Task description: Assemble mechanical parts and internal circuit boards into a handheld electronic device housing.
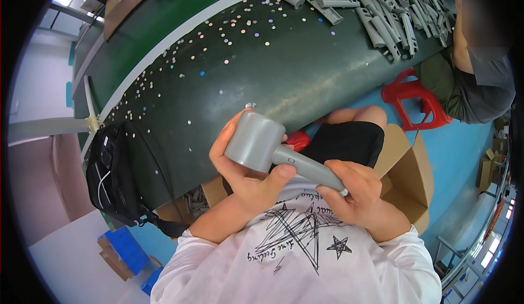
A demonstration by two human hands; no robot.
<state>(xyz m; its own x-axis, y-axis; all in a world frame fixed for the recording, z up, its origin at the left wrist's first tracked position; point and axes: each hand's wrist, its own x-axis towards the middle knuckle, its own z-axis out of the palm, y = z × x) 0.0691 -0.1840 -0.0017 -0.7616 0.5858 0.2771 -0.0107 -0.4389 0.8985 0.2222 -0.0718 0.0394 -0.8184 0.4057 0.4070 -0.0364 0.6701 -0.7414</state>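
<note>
A grey hair dryer housing (255,140), a wide cylinder with a slim handle, is held up in front of my chest. My left hand (248,181) wraps the cylinder from below and the left, its thumb lying by the joint with the handle. At the handle's lower end, my right hand (355,189) grips with thumb and fingers. A small oval opening shows on the handle near the cylinder. Part of the left fingers is hidden behind the cylinder.
Many grey handle shells (382,15) are heaped on the dark green table (284,77), with small round stickers scattered about. A black bag (112,173) lies at the left edge. To my right stand an open cardboard box (406,178), a red stool (417,99) and another person (486,80).
</note>
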